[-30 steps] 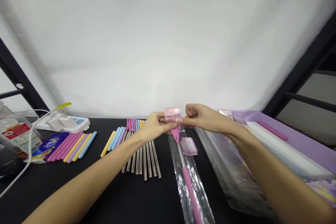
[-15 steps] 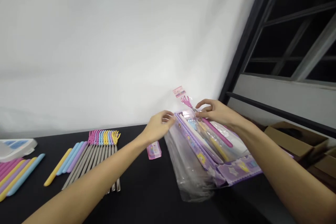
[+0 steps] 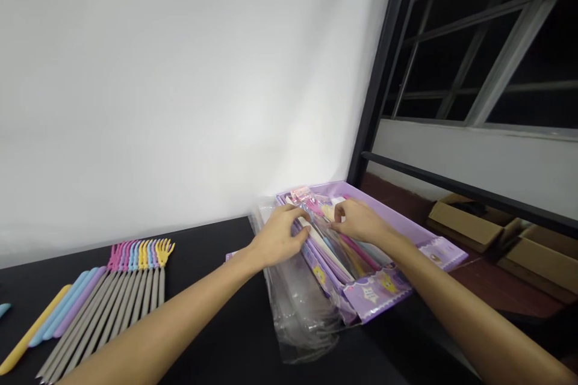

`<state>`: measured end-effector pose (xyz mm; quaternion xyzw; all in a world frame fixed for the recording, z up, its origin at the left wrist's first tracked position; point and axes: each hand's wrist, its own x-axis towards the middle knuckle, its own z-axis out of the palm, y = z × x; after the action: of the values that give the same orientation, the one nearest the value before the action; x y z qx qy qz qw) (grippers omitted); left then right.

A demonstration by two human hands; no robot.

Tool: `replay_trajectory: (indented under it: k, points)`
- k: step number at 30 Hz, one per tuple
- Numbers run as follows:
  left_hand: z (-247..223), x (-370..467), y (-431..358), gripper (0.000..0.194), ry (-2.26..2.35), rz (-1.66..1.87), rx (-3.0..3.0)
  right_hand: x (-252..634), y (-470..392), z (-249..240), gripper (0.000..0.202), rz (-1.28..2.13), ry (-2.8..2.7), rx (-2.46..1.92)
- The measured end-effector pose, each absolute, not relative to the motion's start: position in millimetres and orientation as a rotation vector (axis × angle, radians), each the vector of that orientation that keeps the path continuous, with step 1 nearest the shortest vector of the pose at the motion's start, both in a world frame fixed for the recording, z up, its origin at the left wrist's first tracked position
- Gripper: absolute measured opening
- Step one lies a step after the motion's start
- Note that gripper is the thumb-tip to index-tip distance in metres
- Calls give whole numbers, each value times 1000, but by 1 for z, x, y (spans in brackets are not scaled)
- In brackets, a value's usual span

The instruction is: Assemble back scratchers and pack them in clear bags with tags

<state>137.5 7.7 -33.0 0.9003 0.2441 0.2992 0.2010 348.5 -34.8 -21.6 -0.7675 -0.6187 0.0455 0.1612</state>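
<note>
A pink back scratcher (image 3: 315, 207) in a clear bag with a pink header card lies in the purple display box (image 3: 383, 207), among other bagged pieces. My right hand (image 3: 361, 221) is over it, thumb and fingers pinched at its bag. My left hand (image 3: 282, 234) hovers by the box's left side, fingers curved, with a gap between thumb and forefinger; whether the tips touch the packaging is unclear. Under that hand, a stack of clear plastic bags (image 3: 298, 307) lies along the box.
A row of back scratchers (image 3: 130, 289) with grey rods and coloured hand-shaped heads lies left on the black table (image 3: 217, 325). Beside them are yellow, blue and purple handles (image 3: 67, 307). A white wall stands behind; open cardboard boxes (image 3: 465, 225) sit on the floor right.
My right hand has lowered the bagged pink back scratcher into the box. My left hand stays near the box's left edge. The view has turned right.
</note>
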Motion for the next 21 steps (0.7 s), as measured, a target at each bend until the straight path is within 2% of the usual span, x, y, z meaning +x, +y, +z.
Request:
replay_trajectory:
  k: [5, 9, 14, 21]
  points:
    - [-29, 121, 9, 22, 625, 853, 2503, 334, -29, -15, 10, 110, -1837, -2135]
    - [-19, 92, 10, 24, 613, 736, 2557, 299, -30, 3, 13, 191, -1874, -1899]
    - [-5, 32, 18, 20, 757, 544, 2646, 238, -35, 24, 16, 321, -1919, -1704]
    - [13, -68, 23, 19, 1162, 247, 2555, 164, -23, 27, 7, 568, -2178, -1616]
